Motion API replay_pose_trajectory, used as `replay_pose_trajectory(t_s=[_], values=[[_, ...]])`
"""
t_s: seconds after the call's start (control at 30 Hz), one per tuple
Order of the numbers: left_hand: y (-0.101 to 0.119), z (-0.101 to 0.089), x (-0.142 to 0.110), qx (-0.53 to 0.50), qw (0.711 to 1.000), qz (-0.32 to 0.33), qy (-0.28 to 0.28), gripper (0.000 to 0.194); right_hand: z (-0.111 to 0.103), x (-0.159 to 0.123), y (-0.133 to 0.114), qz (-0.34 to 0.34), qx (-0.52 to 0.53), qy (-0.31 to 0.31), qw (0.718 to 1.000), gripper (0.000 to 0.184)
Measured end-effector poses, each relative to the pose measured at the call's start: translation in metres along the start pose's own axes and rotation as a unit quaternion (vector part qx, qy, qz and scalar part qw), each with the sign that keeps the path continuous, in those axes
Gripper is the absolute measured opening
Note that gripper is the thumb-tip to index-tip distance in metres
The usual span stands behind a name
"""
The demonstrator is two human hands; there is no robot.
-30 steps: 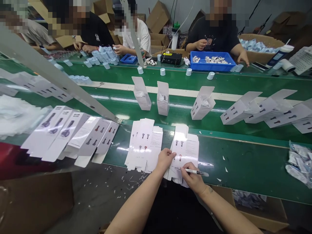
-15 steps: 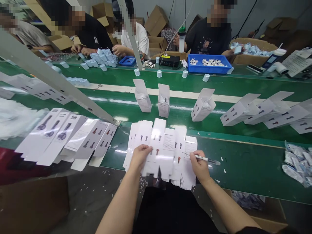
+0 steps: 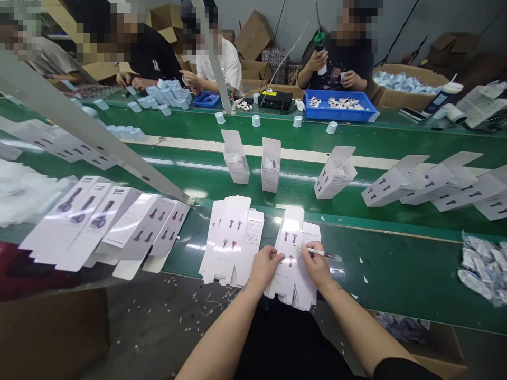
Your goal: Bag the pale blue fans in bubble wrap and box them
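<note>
So the right carton stack [image 3: 293, 219] is lying on the green worktop [image 3: 396, 269], just to the right of the left carton stack [image 3: 232, 229], which is serving as the landmark here. The pen [image 3: 327, 256] is being held in the right hand [image 3: 318, 269], with its tip hovering over or touching the top carton; which one, can't be told. The left hand [image 3: 262, 266] is being rested at the near-left part of the same pile, thumb and fingers drawn narrow, and whether any card is being pinched can't be told. Handling-wise, each blank is looking light, fairly stiff but easily creased, and the glossy faces are probably sliding on each other, so the long edges are seeming like the safest hold. The pen is looking light and rigid, best being gripped by its barrel. Its long axis is running mostly crosswise, tip pointing towards the landmark, while the cartons' long axis is running away from the body, far end leaning slightly right. Open boxes [image 3: 270, 180] are standing beyond the landmark, slightly to its right.
</note>
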State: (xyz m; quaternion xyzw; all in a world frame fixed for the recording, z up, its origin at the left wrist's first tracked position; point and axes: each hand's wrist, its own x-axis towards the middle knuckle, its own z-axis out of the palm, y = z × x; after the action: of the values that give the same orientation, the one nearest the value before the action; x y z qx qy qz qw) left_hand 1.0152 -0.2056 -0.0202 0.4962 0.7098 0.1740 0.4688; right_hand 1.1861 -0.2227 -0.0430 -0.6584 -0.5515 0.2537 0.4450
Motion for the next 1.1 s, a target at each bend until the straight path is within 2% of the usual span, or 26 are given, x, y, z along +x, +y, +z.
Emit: replay_pose_trajectory(t_s=[0.1, 0.23, 0.43, 0.53, 0.73, 0.83, 0.97, 1.03, 1.1], values=[[-0.001, 0.009, 0.0, 0.017, 1.0, -0.006, 0.017, 0.009, -0.003, -0.002, 0.001, -0.012, 0.005, -0.002, 1.0, 0.019], [-0.002, 0.004, 0.001, 0.015, 1.0, -0.02, 0.009, 0.015, -0.012, -0.021, -0.006, -0.031, 0.019, -0.024, 0.999, 0.016], [-0.003, 0.005, 0.006, 0.006, 0.999, -0.037, 0.002, 0.014, -0.015, -0.057, -0.018, -0.073, 0.028, -0.13, 0.988, 0.015], [-0.003, 0.006, 0.008, 0.004, 0.999, -0.04, -0.003, 0.015, -0.01, -0.06, -0.016, -0.071, 0.03, -0.165, 0.983, 0.014], [0.0, 0.004, 0.01, -0.013, 0.999, -0.05, -0.01, 0.021, -0.005, -0.058, -0.011, -0.056, 0.037, -0.172, 0.983, 0.014], [0.001, 0.003, 0.01, -0.042, 0.997, -0.064, -0.016, 0.023, -0.009, -0.058, -0.013, -0.047, 0.045, -0.149, 0.987, 0.015], [0.004, -0.005, 0.006, -0.105, 0.99, -0.089, -0.036, 0.026, -0.022, -0.049, -0.014, -0.019, 0.055, -0.059, 0.997, 0.018], [0.004, -0.016, 0.004, -0.139, 0.985, -0.093, -0.05, 0.027, -0.028, -0.04, -0.014, 0.013, 0.065, 0.001, 0.998, 0.019], [0.001, -0.036, 0.006, -0.173, 0.979, -0.091, -0.056, 0.023, -0.029, -0.03, -0.013, 0.042, 0.072, 0.041, 0.996, 0.021]])
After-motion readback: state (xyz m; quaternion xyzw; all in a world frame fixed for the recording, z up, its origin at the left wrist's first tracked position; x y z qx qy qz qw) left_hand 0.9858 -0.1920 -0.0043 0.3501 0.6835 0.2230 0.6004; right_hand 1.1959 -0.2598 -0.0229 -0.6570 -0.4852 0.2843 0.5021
